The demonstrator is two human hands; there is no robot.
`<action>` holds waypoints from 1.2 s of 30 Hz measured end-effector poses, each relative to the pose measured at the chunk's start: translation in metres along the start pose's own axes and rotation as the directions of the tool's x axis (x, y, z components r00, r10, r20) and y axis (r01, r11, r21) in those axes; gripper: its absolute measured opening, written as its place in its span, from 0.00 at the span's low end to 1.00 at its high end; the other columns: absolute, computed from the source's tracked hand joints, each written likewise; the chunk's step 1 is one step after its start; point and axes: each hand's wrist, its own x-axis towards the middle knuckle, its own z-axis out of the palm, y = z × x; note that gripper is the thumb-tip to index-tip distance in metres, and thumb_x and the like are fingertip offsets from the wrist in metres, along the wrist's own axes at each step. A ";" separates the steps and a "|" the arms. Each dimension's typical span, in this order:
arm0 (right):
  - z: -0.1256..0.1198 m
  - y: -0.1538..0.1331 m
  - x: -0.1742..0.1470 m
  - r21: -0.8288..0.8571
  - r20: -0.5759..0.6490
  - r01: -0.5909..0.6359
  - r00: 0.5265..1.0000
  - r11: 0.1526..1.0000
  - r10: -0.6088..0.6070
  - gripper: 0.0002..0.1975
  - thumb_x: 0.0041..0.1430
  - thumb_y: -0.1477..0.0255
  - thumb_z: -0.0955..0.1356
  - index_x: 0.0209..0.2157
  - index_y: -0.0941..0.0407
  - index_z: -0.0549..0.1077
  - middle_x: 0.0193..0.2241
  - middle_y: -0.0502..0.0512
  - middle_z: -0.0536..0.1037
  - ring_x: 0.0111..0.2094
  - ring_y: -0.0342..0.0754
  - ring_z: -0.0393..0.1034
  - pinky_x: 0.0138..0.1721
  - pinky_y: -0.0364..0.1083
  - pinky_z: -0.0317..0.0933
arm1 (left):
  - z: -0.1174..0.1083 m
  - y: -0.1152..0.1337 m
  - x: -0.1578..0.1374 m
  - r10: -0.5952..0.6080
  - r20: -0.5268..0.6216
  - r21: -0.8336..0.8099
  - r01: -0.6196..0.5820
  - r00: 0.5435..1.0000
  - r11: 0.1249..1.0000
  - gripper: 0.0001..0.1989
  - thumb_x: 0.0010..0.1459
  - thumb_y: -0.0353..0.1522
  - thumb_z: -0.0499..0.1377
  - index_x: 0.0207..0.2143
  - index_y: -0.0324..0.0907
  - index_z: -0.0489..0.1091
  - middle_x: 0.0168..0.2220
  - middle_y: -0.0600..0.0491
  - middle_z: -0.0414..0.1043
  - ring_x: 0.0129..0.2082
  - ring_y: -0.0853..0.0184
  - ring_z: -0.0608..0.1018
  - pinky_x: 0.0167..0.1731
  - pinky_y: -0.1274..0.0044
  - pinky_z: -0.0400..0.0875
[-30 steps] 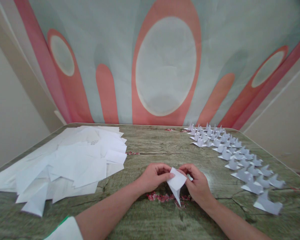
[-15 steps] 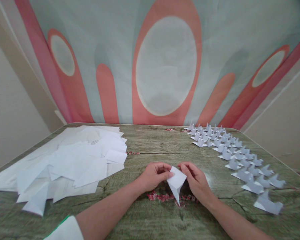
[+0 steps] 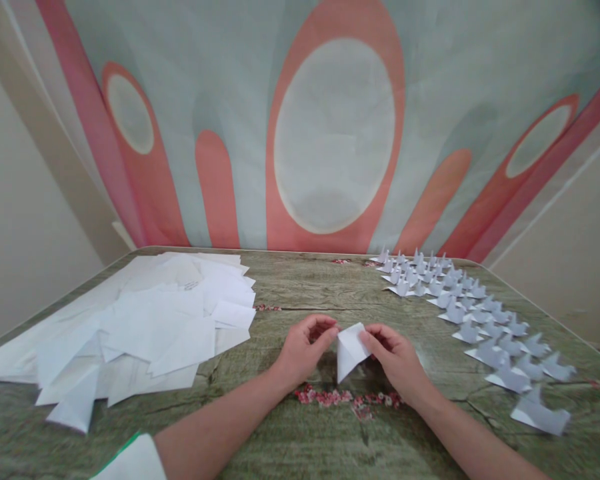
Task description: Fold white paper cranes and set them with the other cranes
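Note:
A small folded white paper [image 3: 351, 352] is raised just over the table, one pointed end hanging down. My right hand [image 3: 397, 363] pinches its right side, with the thumb on the face toward me. At the paper's upper left corner, the thumb and fingertips of my left hand [image 3: 303, 350] are drawn together; they hold or touch that edge. Folded paper birds [image 3: 541, 415] stand in several rows along the right side of the table. On the left lies a spread pile of white paper sheets [image 3: 180, 333].
The table [image 3: 300, 280] has a wood-grain top with printed pink flowers [image 3: 325, 397]. One folded paper piece [image 3: 77, 403] lies at the near edge of the pile. Behind the table hangs a patterned backdrop [image 3: 250, 167] in red and grey-green.
The folded paper has turned, its point swinging to the left. My right thumb has moved onto its face, while my left fingers have shifted to its upper left corner.

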 end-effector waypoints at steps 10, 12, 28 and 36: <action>0.003 -0.001 -0.005 -0.106 -0.263 0.127 0.953 0.986 -0.151 0.13 0.55 0.61 0.65 0.32 0.57 0.71 0.28 0.53 0.73 0.28 0.46 0.66 0.29 0.43 0.62 | 0.008 0.013 -0.012 0.179 -0.029 0.250 -0.166 0.983 0.954 0.11 0.55 0.34 0.58 0.41 0.44 0.74 0.40 0.50 0.74 0.42 0.64 0.73 0.45 0.74 0.66; 0.005 -0.003 -0.008 -0.157 -0.260 0.185 0.940 0.970 -0.221 0.11 0.56 0.63 0.65 0.32 0.57 0.71 0.29 0.53 0.72 0.30 0.46 0.66 0.31 0.44 0.62 | 0.010 0.014 -0.014 0.177 -0.026 0.243 -0.166 0.984 0.956 0.12 0.55 0.34 0.58 0.42 0.44 0.74 0.41 0.51 0.74 0.43 0.64 0.73 0.46 0.74 0.66; 0.009 -0.002 -0.012 -0.335 -0.033 0.448 0.873 0.829 -0.486 0.03 0.56 0.73 0.65 0.32 0.53 0.71 0.30 0.54 0.71 0.34 0.49 0.66 0.35 0.48 0.61 | 0.012 0.018 -0.015 0.145 -0.142 0.158 -0.122 0.979 0.980 0.06 0.52 0.32 0.61 0.33 0.43 0.77 0.36 0.51 0.77 0.38 0.63 0.77 0.44 0.74 0.69; 0.010 -0.006 -0.016 -0.368 -0.029 0.509 0.830 0.778 -0.557 0.05 0.55 0.76 0.66 0.33 0.53 0.71 0.31 0.53 0.71 0.35 0.49 0.66 0.35 0.48 0.61 | 0.012 0.021 -0.016 0.251 -0.199 0.177 -0.217 0.947 0.960 0.01 0.49 0.29 0.62 0.27 0.41 0.75 0.31 0.51 0.75 0.35 0.65 0.76 0.39 0.75 0.69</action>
